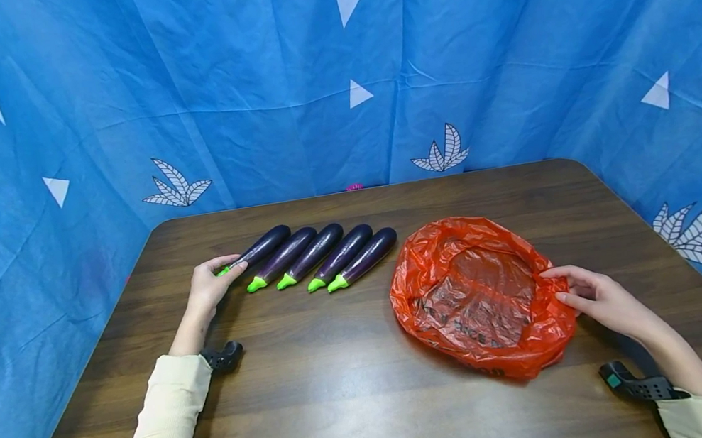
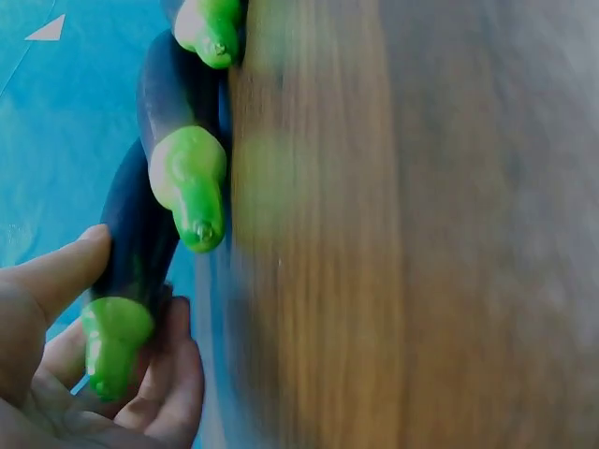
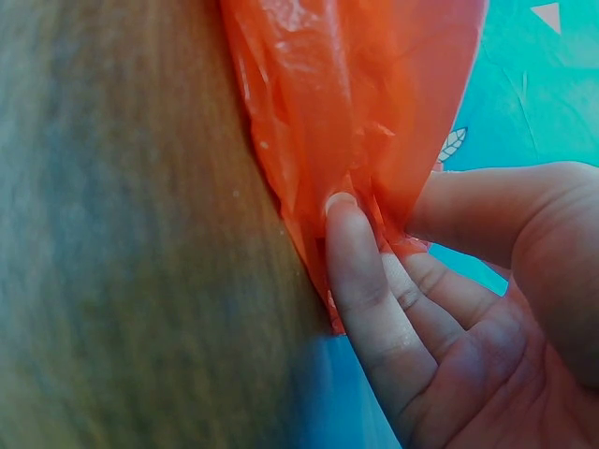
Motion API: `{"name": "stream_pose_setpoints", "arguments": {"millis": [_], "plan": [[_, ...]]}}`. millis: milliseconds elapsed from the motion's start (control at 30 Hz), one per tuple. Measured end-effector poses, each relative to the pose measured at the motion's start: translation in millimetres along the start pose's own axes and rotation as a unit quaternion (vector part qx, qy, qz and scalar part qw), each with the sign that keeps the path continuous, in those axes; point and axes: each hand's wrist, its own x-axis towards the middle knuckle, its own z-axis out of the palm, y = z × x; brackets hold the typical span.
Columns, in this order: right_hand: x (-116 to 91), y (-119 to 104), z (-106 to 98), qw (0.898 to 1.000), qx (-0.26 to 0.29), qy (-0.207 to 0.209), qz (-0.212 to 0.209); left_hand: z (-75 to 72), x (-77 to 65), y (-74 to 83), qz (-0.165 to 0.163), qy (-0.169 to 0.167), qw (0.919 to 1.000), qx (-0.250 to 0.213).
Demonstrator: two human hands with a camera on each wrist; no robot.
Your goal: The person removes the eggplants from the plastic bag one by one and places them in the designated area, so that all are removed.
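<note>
At the left end of a slanted row, my left hand (image 1: 207, 285) grips the leftmost eggplant (image 1: 268, 243) near its green stem end. In the left wrist view, the thumb lies on one side of that eggplant (image 2: 136, 248) and the fingers curl around the other. Several more dark purple eggplants (image 1: 312, 253) lie side by side to its right, green caps toward me. A red plastic bag (image 1: 424, 340) sits with its mouth spread wide at right of centre. My right hand (image 1: 610, 302) pinches the bag's right rim between thumb and fingers.
Everything stands on a brown wooden table (image 1: 318, 394) with rounded far corners. A blue patterned cloth (image 1: 284, 76) hangs behind it and along both sides. Each wrist wears a black strap mount, the left one (image 1: 226, 357) and the right one (image 1: 638, 383).
</note>
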Motion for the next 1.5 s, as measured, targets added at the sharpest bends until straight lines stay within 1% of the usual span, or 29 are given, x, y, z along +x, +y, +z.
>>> {"name": "stream_pose_setpoints", "arguments": {"millis": [100,233,367,533,667,800,967,1233,1333,1500], "plan": [[-0.3,-0.5,-0.2,1.000,0.002,0.003,-0.005,-2.2,0.9,-3.5,0.019,-0.017,0.9984,0.049],[-0.2,-0.8,-0.2,1.000,-0.001,0.005,-0.010,-4.8,0.6,-4.2,0.044,-0.031,0.9930,0.105],[0.8,-1.9,-0.5,1.000,-0.009,0.005,-0.009,-6.3,0.3,-4.3,0.063,-0.040,0.9896,0.123],[0.5,-4.4,-1.3,1.000,-0.019,0.001,-0.009,-7.2,1.4,-6.1,0.076,-0.045,0.9883,0.125],[-0.8,-2.4,-1.7,0.999,-0.034,0.005,-0.009,-8.6,2.3,-6.8,0.076,-0.045,0.9883,0.124],[-1.0,-0.4,-1.7,0.999,-0.040,0.007,-0.011,-9.4,2.4,-7.2,0.072,-0.048,0.9891,0.119],[-0.6,-1.4,-1.1,0.999,-0.042,0.008,-0.020,-9.7,2.2,-8.6,0.065,-0.056,0.9911,0.102],[-0.7,-1.0,-0.7,0.999,-0.043,0.009,-0.026,-10.9,1.7,-10.4,0.061,-0.085,0.9920,0.070],[-0.7,-1.2,-0.9,0.999,-0.042,0.009,-0.024,-11.4,1.8,-11.1,0.060,-0.091,0.9919,0.066],[-0.6,-0.7,-1.1,0.999,-0.046,0.009,-0.020,-11.3,2.8,-12.2,0.062,-0.091,0.9914,0.072]]}}
